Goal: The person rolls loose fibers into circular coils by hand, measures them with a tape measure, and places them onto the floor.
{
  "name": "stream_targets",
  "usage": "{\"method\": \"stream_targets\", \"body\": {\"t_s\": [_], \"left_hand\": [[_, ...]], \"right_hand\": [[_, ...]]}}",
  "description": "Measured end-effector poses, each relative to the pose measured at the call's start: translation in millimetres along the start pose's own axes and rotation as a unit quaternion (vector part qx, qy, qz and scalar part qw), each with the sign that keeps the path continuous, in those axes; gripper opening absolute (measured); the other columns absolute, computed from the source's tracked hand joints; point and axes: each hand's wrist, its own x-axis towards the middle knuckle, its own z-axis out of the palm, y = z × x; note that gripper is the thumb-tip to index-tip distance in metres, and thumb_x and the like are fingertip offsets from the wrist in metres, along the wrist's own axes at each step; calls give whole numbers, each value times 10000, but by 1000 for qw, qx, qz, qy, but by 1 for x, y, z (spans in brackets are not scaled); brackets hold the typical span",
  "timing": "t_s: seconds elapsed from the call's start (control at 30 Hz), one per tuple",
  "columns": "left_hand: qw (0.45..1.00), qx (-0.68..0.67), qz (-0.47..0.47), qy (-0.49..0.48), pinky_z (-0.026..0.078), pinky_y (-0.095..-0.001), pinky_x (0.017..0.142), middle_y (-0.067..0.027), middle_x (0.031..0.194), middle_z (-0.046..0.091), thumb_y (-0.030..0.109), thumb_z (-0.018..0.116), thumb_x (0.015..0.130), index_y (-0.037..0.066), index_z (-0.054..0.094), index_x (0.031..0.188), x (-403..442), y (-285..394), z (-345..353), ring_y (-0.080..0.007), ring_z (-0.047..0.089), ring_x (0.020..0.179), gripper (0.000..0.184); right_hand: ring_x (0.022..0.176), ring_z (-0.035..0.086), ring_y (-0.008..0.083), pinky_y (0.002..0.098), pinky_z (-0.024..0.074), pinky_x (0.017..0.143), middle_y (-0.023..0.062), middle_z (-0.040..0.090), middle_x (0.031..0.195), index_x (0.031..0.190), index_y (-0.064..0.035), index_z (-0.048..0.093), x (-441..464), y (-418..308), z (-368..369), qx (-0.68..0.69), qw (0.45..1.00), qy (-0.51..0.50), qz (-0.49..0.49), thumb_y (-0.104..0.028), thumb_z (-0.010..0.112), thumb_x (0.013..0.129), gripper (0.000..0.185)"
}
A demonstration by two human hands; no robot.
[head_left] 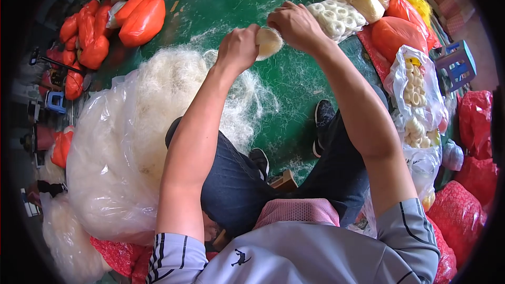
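Note:
A round, cream-coloured fibre piece, like a shallow cup or ring, is held up in front of me. My left hand is closed on its left side, knuckles up. Close to the piece's upper right edge, my right hand is curled shut; its fingertips are turned away, so what it pinches is hidden. Left of my legs, a big heap of loose pale fibre spills from a clear plastic bag. Several white rings in a clear bag lie just beyond my right hand.
Orange bags stand at the back left, with another orange bag at the right. A white bag of rings is beside my right leg, near a blue stool. Red bags line the right edge. Loose fibres litter the green floor.

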Motion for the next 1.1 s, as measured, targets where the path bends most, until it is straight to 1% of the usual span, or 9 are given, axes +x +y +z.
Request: {"method": "stream_targets", "body": {"t_s": [0.07, 0.1, 0.3, 0.4, 0.43, 0.57, 0.63, 0.73, 1.1], "left_hand": [[1000, -6, -5, 2, 554, -507, 828, -255, 970, 723, 85, 611, 897, 61, 685, 1112, -1, -4, 1, -452, 697, 968, 228], [1000, -4, -12, -1, 553, -507, 830, -253, 969, 723, 94, 608, 905, 61, 687, 1111, 0, -5, 1, -452, 697, 966, 223], [996, -49, -73, 8, 566, -507, 828, -267, 952, 727, 136, 607, 876, 28, 727, 1008, 6, -4, 2, -444, 712, 927, 208], [983, -114, -141, 8, 570, -477, 823, -272, 970, 731, 162, 611, 849, 17, 744, 1020, 7, 0, -1, -426, 724, 944, 261], [976, -142, -166, 9, 572, -465, 818, -272, 976, 734, 169, 613, 838, 12, 748, 1026, 7, 1, -2, -417, 730, 950, 280], [936, -270, -226, -31, 575, -382, 762, -171, 935, 764, 225, 634, 855, -14, 741, 998, 10, -4, 0, -276, 752, 888, 299], [907, -358, -214, -54, 571, -345, 738, -106, 907, 756, 257, 633, 889, -19, 731, 971, 10, -6, 1, -202, 736, 857, 304], [845, -480, -216, -91, 604, -336, 799, -63, 1004, 719, 284, 615, 964, 11, 683, 1168, 9, -9, -3, -149, 714, 907, 347], [839, -501, -200, -67, 616, -366, 853, -102, 1144, 702, 350, 622, 996, 16, 663, 1232, 10, -5, -6, -190, 717, 979, 411]], "right_hand": [[893, 720, 329, 467, 554, 772, 110, 747, 879, 913, -127, 744, 1, -3, -14, 9, 998, -41, 54, -129, 608, 894, 137], [738, 715, 372, 483, 557, 687, 156, 724, 778, 895, -98, 757, -1, -4, -20, 42, 999, 12, 30, -155, 636, 889, 134], [636, 728, 235, 391, 569, 650, 111, 734, 700, 879, -38, 777, -8, -19, -29, 161, 983, -17, 89, -198, 661, 940, 207], [623, 726, 203, 388, 572, 639, 90, 735, 685, 869, -27, 774, -9, -34, -29, 183, 966, -89, 157, -213, 685, 940, 218], [637, 730, 260, 416, 572, 639, 119, 730, 697, 859, -43, 777, -10, -36, -23, 188, 966, -80, 160, -229, 695, 937, 218], [671, 712, 379, 473, 564, 623, 182, 706, 722, 836, -80, 766, -17, -51, 1, 21, 993, -9, 118, -289, 650, 934, 259], [672, 715, 372, 472, 564, 614, 185, 701, 712, 849, -83, 753, -16, -49, 9, 11, 994, 14, 105, -298, 641, 921, 252], [730, 744, 347, 454, 587, 644, 187, 738, 811, 840, -63, 742, -12, -56, 7, -5, 994, -2, 112, -224, 636, 899, 201], [701, 725, 346, 460, 569, 627, 136, 713, 787, 865, -80, 652, -17, -43, 20, -30, 996, 67, 53, -209, 636, 900, 135]]}}
